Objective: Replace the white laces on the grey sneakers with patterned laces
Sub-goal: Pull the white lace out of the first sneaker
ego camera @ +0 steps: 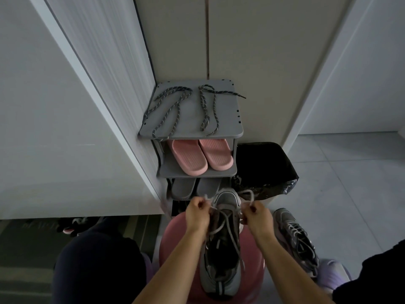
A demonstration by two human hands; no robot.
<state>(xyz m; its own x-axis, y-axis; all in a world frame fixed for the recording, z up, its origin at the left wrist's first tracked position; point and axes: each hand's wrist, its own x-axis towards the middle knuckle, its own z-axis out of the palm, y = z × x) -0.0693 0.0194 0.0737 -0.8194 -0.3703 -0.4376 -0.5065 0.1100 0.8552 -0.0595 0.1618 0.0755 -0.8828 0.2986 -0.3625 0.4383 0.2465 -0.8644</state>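
Grey sneaker [221, 260] sits on the pink stool [175, 233], its toe end right between both hands. Left hand [197, 212] and right hand [257, 215] each have a curled grip pinching the white lace [252, 195] there. Patterned laces [173, 106] lie well apart, up top on the shoe rack [190, 116].

Two loose laces [182, 95] on rack top shelf [192, 115]; slippers [189, 159] one shelf below. Bin [263, 167] right of rack. Sneaker [221, 255] on stool [173, 233] before rack; second sneaker [291, 231] on floor [350, 183], right.

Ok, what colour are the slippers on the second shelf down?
The slippers are pink, seen best in the head view.
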